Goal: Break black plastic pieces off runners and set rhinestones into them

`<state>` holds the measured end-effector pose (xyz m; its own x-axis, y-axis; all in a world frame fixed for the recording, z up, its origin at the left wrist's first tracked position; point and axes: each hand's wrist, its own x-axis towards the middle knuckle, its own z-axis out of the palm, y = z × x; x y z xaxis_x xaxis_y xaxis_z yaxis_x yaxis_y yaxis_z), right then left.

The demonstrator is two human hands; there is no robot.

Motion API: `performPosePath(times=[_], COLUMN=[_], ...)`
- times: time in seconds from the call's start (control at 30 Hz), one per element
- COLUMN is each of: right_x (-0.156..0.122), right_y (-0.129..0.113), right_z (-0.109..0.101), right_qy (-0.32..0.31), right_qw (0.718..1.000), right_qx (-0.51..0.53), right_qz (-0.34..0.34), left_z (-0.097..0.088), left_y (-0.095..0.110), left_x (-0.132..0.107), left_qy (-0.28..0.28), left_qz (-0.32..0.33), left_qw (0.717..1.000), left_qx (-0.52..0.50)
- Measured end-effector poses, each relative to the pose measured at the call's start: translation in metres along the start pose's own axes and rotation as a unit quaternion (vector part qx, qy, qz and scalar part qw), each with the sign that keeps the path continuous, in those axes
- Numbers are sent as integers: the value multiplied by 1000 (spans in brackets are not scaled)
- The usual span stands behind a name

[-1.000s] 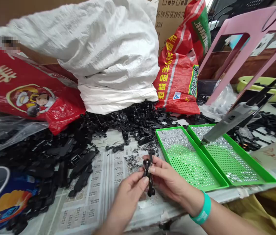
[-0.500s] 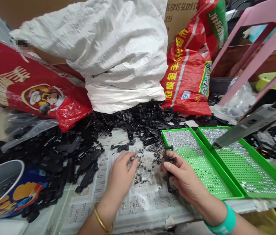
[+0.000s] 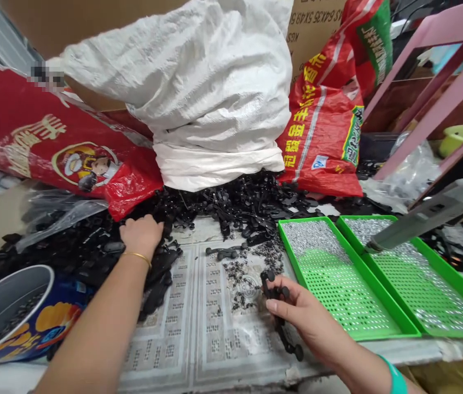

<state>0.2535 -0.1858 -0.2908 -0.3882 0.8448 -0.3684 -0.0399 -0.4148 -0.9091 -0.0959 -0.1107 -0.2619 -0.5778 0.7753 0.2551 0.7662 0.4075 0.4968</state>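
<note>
My right hand (image 3: 303, 312) grips a narrow black plastic part with round, wheel-like ends (image 3: 281, 323) between thumb and fingers, over the patterned table cover. Farther left, my left hand (image 3: 142, 236) reaches into a heap of flat black plastic pieces (image 3: 92, 232); its fingers point away and are largely hidden, so their grip does not show. A similar black wheeled part (image 3: 226, 251) lies on the cover between the hands. Tiny dark bits (image 3: 242, 273) are scattered just beyond my right hand.
Two green perforated trays (image 3: 348, 273) with small silver pieces stand at the right, a grey tool (image 3: 404, 221) angled over one. A blue tub (image 3: 57, 312) holding small dark pieces is at the left. Behind are a white sack (image 3: 215, 98) and red bags (image 3: 317, 120).
My left hand has moved left and away from me, from the middle of the table to the black heap. My right hand has lowered slightly, still holding the black part.
</note>
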Motion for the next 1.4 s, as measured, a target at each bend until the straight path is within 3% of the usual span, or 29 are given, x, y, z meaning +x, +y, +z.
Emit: performPosePath(times=[0.07, 0.17, 0.33, 0.47, 0.6, 0.67, 0.73, 0.77, 0.83, 0.9, 0.97, 1.07, 1.23, 1.33, 1.4], right_x=[-4, -8, -13, -16, -16, -14, -11, -9, -6, -4, -2, -1, -3, -7, -10], right_y=[-5, -8, -4, 1, -2, -6, -9, -11, -13, -11, -6, 4, 13, 10, 5], right_z=[3, 1, -15, -20, -12, -6, 1, 4, 10, 15, 17, 17, 11, 7, 4], right_qy=[-26, -48, -27, -24, -25, -33, -50, -58, -68, -72, -83, -91, -73, -84, -95], right_qw=[1000, 999, 1000, 999, 999, 999, 998, 997, 994, 992, 991, 991, 992, 979, 955], right_qx=[-2, 10, 11, 15, 20, 10, -20, -40, -74, -89, -95, -94, -105, -188, -281], right_qz=[4, 6, -6, -20, -21, -17, -13, -15, -30, -46, -48, -40, -8, -1, -19], left_z=[1, 4, 4, -8, -22, -21, -13, -8, 3, 12, 15, 13, 9, 9, 8], left_y=[-9, -15, -21, -18, 11, 31, 50, 57, 68, 74, 78, 80, 74, 71, 70], left_x=[11, 7, -2, -11, -47, -77, -115, -134, -170, -199, -217, -229, -229, -227, -226], left_qy=[-10, -25, -19, -7, 23, -7, -77, -164, -330, -362, -343, -322, -379, -386, -386], left_qz=[-8, 10, 45, 75, 98, 46, 25, -19, -134, -253, -308, -297, -248, -212, -185], left_qw=[1000, 1000, 998, 996, 995, 996, 986, 952, 829, 723, 674, 686, 726, 771, 802], left_qx=[13, 8, 32, 37, -3, -80, -145, -259, -431, -532, -577, -581, -517, -460, -416])
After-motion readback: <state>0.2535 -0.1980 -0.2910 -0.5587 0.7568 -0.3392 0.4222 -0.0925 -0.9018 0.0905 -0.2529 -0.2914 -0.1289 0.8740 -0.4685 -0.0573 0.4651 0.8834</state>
